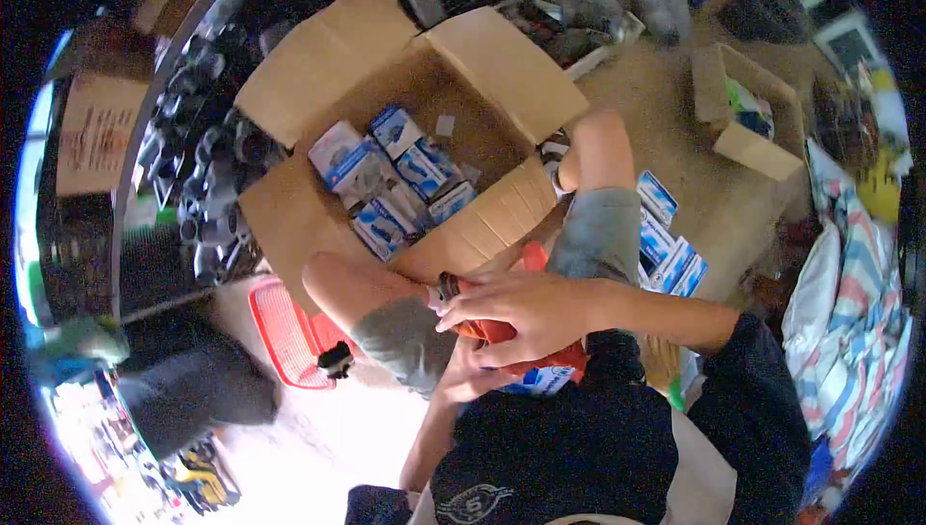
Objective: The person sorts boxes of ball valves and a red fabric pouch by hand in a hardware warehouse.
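Note:
An orange-red object (492, 330) with a dark, ring-like end is held close above my lap; my hands hide much of it, so I cannot tell what it is. My right hand (531, 317) lies over its top with curled fingers. From below and to the left, my left hand (468, 375) closes round its lower side. Just under the hands, a blue-and-white box (552, 378) shows in part against more red material. Between my knees and beyond stands a large open carton (482, 226), with several blue-and-white boxes (386, 178) inside.
A red plastic basket (280, 332) stands on the floor at the left. Several blue-and-white packs (670, 260) lie by my right knee. Farther right are a small open carton (757, 151) and a striped sack (849, 332). Dark pipe-like parts (207, 158) fill the left side.

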Demonstrator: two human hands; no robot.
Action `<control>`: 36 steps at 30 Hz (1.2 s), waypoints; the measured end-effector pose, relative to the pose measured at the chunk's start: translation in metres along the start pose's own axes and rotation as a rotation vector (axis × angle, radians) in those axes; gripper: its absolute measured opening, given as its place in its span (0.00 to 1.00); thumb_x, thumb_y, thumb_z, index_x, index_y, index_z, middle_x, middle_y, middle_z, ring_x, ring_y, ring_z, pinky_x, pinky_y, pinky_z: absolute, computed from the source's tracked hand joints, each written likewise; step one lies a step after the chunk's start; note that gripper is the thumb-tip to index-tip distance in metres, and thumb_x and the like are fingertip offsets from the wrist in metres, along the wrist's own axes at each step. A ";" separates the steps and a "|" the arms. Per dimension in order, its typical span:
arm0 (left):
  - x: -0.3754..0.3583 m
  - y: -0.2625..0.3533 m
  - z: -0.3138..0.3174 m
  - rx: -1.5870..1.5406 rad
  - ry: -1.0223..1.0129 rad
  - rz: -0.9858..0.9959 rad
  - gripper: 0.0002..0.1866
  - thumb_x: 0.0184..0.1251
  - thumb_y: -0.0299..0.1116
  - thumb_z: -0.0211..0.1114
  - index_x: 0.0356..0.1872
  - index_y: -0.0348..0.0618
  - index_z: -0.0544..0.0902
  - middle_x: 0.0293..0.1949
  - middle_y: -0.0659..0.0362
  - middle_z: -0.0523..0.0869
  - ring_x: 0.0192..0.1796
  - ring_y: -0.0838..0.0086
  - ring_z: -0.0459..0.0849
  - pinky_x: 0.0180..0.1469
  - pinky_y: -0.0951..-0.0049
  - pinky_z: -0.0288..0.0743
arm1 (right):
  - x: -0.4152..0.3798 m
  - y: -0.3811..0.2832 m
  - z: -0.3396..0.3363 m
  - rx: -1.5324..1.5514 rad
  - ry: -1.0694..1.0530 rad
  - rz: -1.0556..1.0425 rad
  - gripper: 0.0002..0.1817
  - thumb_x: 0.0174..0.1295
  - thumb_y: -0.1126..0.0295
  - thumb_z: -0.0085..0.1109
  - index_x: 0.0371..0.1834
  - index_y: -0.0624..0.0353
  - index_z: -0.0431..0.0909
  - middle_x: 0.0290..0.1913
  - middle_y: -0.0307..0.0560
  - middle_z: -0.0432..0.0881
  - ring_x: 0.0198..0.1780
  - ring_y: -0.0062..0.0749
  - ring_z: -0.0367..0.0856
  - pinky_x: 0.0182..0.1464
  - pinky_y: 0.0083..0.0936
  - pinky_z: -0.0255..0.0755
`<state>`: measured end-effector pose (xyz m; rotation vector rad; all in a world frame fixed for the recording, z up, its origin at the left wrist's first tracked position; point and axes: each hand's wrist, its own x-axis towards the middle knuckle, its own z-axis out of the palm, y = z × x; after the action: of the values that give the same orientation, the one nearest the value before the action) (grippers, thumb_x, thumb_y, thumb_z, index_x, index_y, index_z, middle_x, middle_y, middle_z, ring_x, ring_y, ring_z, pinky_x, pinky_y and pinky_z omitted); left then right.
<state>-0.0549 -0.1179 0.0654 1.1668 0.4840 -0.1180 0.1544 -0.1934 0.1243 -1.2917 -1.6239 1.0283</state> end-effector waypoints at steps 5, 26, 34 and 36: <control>0.026 0.005 0.005 -0.060 -0.152 0.041 0.44 0.46 0.28 0.79 0.64 0.34 0.64 0.58 0.51 0.76 0.58 0.69 0.78 0.58 0.67 0.75 | -0.046 0.002 0.003 0.116 0.176 0.056 0.25 0.70 0.62 0.49 0.70 0.55 0.66 0.68 0.50 0.71 0.66 0.42 0.72 0.66 0.37 0.67; 0.152 0.050 0.118 0.119 -0.240 -0.364 0.47 0.67 0.59 0.60 0.76 0.38 0.51 0.70 0.49 0.64 0.69 0.61 0.66 0.71 0.59 0.59 | -0.225 0.009 0.055 0.599 1.038 0.642 0.47 0.49 0.49 0.77 0.66 0.66 0.65 0.55 0.52 0.82 0.55 0.36 0.80 0.60 0.32 0.74; 0.161 0.030 0.157 0.571 -0.461 0.019 0.29 0.73 0.32 0.56 0.72 0.36 0.61 0.69 0.47 0.68 0.66 0.61 0.73 0.67 0.59 0.66 | -0.361 0.055 0.150 0.679 1.830 0.934 0.31 0.59 0.54 0.70 0.57 0.68 0.73 0.47 0.49 0.84 0.42 0.31 0.83 0.49 0.32 0.79; 0.164 0.012 0.117 0.463 -0.287 -0.027 0.25 0.71 0.28 0.58 0.67 0.34 0.68 0.63 0.47 0.76 0.61 0.63 0.78 0.64 0.62 0.70 | -0.386 0.080 0.181 0.954 1.954 1.088 0.28 0.59 0.55 0.70 0.53 0.66 0.75 0.42 0.48 0.84 0.37 0.32 0.83 0.42 0.33 0.80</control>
<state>0.1307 -0.1929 0.0418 1.5658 0.2206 -0.4319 0.0725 -0.5817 -0.0522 -1.3817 1.0104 0.3677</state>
